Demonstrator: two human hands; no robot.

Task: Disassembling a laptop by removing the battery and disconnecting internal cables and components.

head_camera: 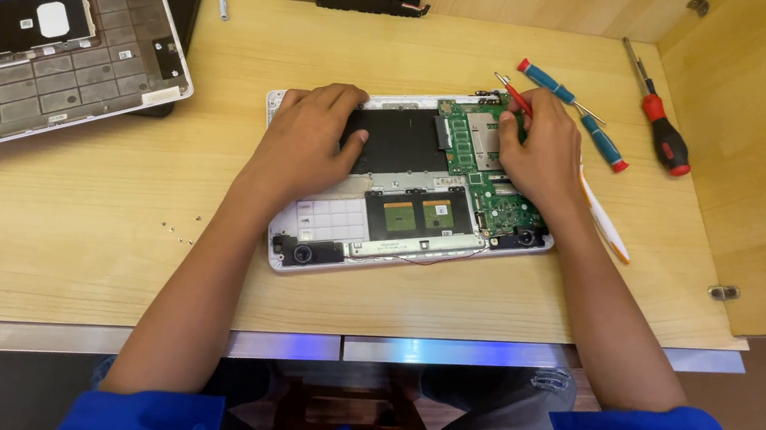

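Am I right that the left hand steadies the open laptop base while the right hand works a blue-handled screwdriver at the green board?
Not quite. In the head view the right hand works a red-handled screwdriver; the blue-handled ones lie beside it. The left hand does rest on the open laptop base.

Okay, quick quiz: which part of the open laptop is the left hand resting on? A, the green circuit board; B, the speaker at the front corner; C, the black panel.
C: the left hand lies flat on the black panel, while the right hand works over the green board.
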